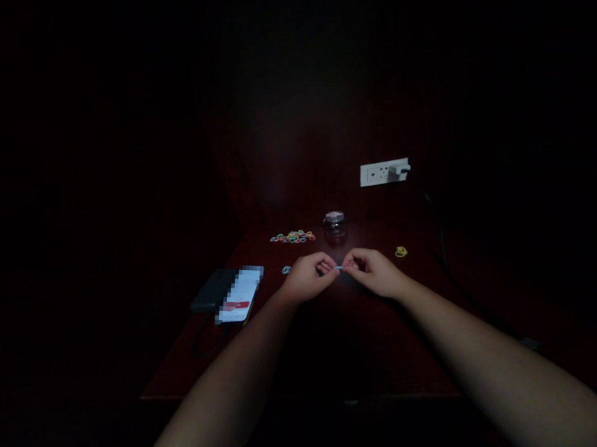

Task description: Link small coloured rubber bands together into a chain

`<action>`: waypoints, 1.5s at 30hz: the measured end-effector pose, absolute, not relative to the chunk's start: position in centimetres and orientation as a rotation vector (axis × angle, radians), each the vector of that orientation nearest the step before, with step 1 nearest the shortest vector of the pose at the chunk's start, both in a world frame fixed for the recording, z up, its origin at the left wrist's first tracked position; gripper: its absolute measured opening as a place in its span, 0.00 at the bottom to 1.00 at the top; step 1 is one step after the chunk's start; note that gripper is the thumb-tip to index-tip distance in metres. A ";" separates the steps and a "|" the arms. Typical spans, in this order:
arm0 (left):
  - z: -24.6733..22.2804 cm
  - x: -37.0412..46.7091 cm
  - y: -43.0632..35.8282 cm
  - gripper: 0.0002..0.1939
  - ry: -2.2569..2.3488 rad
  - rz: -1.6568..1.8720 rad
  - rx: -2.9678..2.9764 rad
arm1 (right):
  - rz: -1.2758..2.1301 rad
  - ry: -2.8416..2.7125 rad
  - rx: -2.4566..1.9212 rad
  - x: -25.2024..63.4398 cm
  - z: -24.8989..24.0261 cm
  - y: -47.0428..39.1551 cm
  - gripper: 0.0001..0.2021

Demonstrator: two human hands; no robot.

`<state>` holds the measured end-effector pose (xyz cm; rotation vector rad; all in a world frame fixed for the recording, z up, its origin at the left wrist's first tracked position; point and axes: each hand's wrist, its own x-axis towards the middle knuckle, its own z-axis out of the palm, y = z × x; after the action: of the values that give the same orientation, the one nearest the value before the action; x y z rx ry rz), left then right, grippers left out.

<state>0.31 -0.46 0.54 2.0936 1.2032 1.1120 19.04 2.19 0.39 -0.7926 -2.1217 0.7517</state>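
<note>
Between my two hands, above the dark red table [372, 347], is a small light-blue band [338, 267], perhaps a hair tie. My left hand [310, 275] pinches its left end, and my right hand [374, 272] pinches the other end. Just left of my left hand lie a few pale blue bands [287, 270], partly hidden by it. A pile of multicoloured bands [294, 237] rests farther back on the left. Yellow bands [401, 251] sit together to the right, beyond my right hand.
A clear jar with a lid [335, 227] stands behind my hands. On the left lie a lit phone [245, 294] and a dark flat object [213, 289] with a cable. A wall socket [384, 172] holds a plug, and a dark cord runs down the right. The surroundings are very dark.
</note>
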 end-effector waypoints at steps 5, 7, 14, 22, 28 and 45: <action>0.7 0.4 -0.5 0.10 1.229 1.116 2.096 | 0.755 -2.113 -0.804 19.1 0.4 2.2 0.08; 0.6 0.3 -0.4 0.10 1.225 1.116 2.094 | 0.750 -2.112 -0.804 19.1 0.4 2.2 0.08; 0.4 0.4 -0.3 0.10 1.242 1.115 2.056 | 0.745 -2.111 -0.813 19.0 0.6 2.2 0.08; 0.3 0.5 -0.4 0.11 1.193 1.104 2.082 | 0.769 -2.116 -0.799 19.0 0.4 2.2 0.08; 0.4 0.4 -0.5 0.10 1.210 1.096 2.126 | 0.780 -2.113 -0.790 19.0 0.4 2.1 0.08; 0.8 0.5 -0.6 0.11 1.235 1.124 2.180 | 0.806 -2.104 -0.770 19.0 0.5 2.0 0.11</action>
<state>0.51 -0.57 0.85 2.1802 1.2345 1.1242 18.98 2.00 0.55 -0.7698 -2.1042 0.8057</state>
